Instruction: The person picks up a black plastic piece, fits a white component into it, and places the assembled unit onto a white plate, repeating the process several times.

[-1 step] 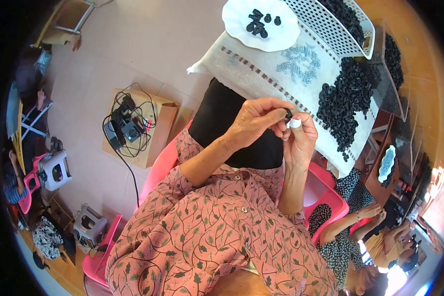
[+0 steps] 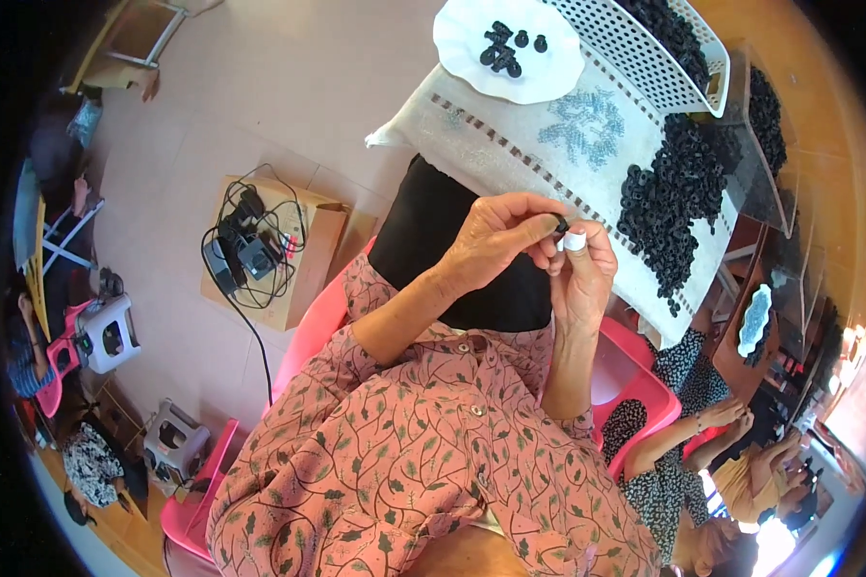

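Note:
Above my lap, close to the near edge of the cloth-covered table, my two hands meet. My left hand (image 2: 500, 238) pinches a small black round part (image 2: 561, 223) between thumb and forefinger. Touching it from the other side is my right hand (image 2: 587, 274), its fingers curled and a white wrap (image 2: 574, 240) round the thumb. Whatever the right fingers hold is hidden behind that thumb. A heap of similar black parts (image 2: 672, 197) lies on the table to the right. Small clear bluish pieces (image 2: 582, 127) are scattered beyond my hands.
A white scalloped plate (image 2: 457, 58) with several black parts stands at the far edge. Beside it is a white perforated basket (image 2: 635, 72) full of black pieces. Left on the floor, a cardboard box (image 2: 332, 226) carries tangled cables and adapters. Other people sit at lower right.

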The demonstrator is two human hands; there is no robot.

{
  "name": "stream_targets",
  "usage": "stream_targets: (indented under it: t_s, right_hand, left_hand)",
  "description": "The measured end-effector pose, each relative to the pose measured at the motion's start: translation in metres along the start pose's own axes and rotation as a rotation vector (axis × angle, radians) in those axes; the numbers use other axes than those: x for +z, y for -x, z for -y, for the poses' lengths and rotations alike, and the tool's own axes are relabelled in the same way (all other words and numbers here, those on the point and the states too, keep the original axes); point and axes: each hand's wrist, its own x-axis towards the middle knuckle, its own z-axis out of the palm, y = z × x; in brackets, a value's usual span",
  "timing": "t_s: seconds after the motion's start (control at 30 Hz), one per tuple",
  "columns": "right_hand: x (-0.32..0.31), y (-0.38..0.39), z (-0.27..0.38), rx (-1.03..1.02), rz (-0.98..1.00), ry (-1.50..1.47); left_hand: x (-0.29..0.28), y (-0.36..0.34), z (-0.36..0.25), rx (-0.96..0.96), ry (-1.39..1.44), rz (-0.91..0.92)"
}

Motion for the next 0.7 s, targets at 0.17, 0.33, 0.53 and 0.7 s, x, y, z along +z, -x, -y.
stream_targets:
  t_s: [0.17, 0.33, 0.53, 0.7]
  right_hand:
    - [0.009, 0.003, -0.004, 0.026, -0.065, 0.026]
    - [0.001, 0.008, -0.012, 0.09, -0.001, 0.042]
    - [0.002, 0.016, -0.02, 0.178, 0.053, 0.196]
    - [0.0, 0.021, -0.024, 0.197, 0.02, 0.277]
  left_hand:
    - [-0.01, -0.004, 0.001, 0.045, -0.001, -0.11]
    - [-0.016, -0.024, -0.012, 0.221, -0.373, -0.334]
    - [-0.042, -0.068, -0.032, 0.624, -0.935, -0.515]
    - [-0.042, -0.099, -0.058, 0.764, -1.211, -0.569]
